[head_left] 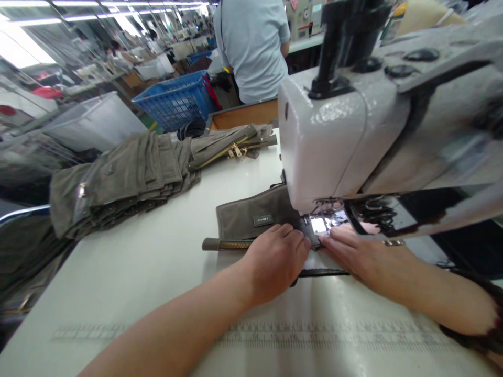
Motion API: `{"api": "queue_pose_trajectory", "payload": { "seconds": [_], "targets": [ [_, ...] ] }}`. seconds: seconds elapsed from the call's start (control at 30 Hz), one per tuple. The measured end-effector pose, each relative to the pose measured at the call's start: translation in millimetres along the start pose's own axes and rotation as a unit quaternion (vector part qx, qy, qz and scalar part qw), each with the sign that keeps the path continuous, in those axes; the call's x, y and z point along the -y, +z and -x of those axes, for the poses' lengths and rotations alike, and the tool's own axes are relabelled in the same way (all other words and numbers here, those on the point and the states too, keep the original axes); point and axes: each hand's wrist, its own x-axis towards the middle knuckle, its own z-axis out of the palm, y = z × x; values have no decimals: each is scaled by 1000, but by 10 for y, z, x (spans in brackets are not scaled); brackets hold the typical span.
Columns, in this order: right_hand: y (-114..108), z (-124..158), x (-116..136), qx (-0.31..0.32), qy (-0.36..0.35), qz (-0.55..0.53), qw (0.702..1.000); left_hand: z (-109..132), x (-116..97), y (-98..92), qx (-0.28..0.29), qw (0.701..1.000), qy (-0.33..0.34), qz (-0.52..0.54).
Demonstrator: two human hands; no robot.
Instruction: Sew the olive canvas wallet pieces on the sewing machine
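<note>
A grey-brown fabric panel (238,217) with a small dark label (263,220) and a brass zipper (234,245) lies partly under the head of a sewing machine (326,141). My left hand (280,257) is closed over its near edge, fingers curled and knuckles up, beside the needle area. From the other side my right hand (353,250) lies low on the lit needle plate (320,225), fingers stretched out, with the fingertips at the panel's edge. The machine head and my hands hide part of the panel.
A stack of similar fabric pieces (129,178) lies at the table's left edge, and zippered pieces (236,146) lie at the back. A printed ruler scale (275,335) runs along the front. Beyond are a blue basket (176,99) and a person in a light-blue shirt (253,47).
</note>
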Motion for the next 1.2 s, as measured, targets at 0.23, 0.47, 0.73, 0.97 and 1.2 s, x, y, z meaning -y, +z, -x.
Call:
{"api": "queue_pose_trajectory", "payload": {
  "seconds": [0.23,0.47,0.73,0.97,1.2],
  "targets": [
    [20,-5,-10,-64,48,55,995,-27,120,-53,19,998,-18,61],
    [32,21,-8,-59,-9,101,993,1,83,9,-94,995,-29,-18],
    [20,13,-7,-6,-59,98,993,-40,62,15,-59,998,30,-19],
    [28,8,-21,-6,-26,89,996,-31,-44,15,-40,998,-44,12],
    [-21,-63,-39,-29,13,22,999,-35,-29,48,-53,997,-46,15]
  ]
}}
